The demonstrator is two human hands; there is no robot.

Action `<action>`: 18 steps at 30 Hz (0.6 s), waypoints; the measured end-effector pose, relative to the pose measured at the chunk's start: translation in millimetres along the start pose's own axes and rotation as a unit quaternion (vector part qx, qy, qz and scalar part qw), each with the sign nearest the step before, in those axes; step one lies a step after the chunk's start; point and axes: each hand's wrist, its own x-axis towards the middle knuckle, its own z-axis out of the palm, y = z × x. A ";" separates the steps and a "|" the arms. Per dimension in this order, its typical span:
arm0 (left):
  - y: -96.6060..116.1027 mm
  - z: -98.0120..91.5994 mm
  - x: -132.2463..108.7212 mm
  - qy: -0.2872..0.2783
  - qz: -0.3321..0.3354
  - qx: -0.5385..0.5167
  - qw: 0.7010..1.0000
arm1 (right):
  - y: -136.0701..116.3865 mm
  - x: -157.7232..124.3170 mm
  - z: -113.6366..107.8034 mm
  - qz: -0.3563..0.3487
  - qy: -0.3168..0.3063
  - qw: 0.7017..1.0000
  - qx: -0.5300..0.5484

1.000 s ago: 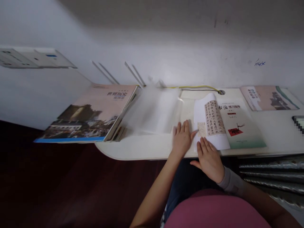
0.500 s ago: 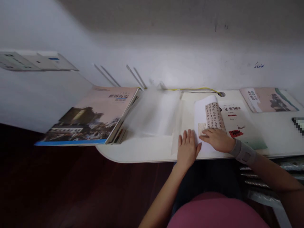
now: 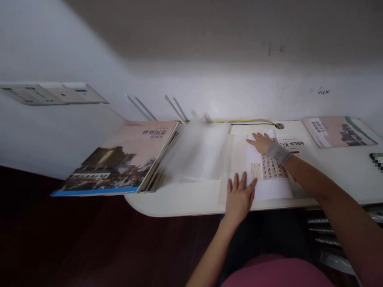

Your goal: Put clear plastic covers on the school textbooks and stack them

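Looking down through the head camera, I take the cable hole (image 3: 279,126) in the desk (image 3: 179,195) as my marker. One white page (image 3: 271,187) with printed columns of brush writing lies with its long axis running from just short of the hole straight back toward me, and it rests on one pale green book (image 3: 295,142), which shows only on the side right of the hole. The right hand (image 3: 261,142) lies flat and open on the page's end nearest the hole, fingers spread, gripping nothing. The left hand (image 3: 239,195) lies equally flat and open at the opposite end, well back from the hole toward me, its thumb touching the page's left edge and its palm on the desk. So the hands sit at the two ends of that axis, the right one nearer the hole. One clear sleeve (image 3: 197,153) lies left of the hole, blurred. Farther left sits one stack of books (image 3: 125,159); I cannot count the books in it. One more book (image 3: 338,131) lies right of the hole, and one yellow cable (image 3: 245,120) runs leftward from it.
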 end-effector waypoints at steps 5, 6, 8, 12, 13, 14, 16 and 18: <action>-2.2 -2.3 -2.7 0.016 0.023 -0.030 0.999 | 10.7 19.3 8.0 -0.003 0.002 1.000 -0.004; -2.3 -2.5 -2.9 0.019 0.025 -0.036 0.999 | 11.1 20.5 10.0 -0.008 0.003 1.000 -0.005; -2.3 -2.8 -2.9 0.023 0.025 -0.046 0.998 | 11.4 22.0 13.6 -0.019 0.009 1.000 -0.006; -1.0 -4.0 -1.5 0.026 0.025 -0.053 0.998 | 14.1 25.6 16.5 -0.020 0.020 1.000 -0.012; -0.6 -4.3 -1.1 0.028 0.024 -0.053 0.998 | 15.2 26.6 16.5 -0.019 0.021 1.000 -0.014; -0.3 -4.5 -0.9 0.032 0.023 -0.053 0.998 | 16.1 27.4 16.4 -0.018 0.022 0.999 -0.016; 0.3 -4.5 -0.6 0.040 0.021 -0.052 0.998 | 17.2 28.3 15.6 -0.020 0.025 0.999 -0.019; 0.5 -3.9 -0.6 0.043 0.022 -0.052 0.997 | 16.7 27.5 13.7 -0.024 0.029 0.999 -0.019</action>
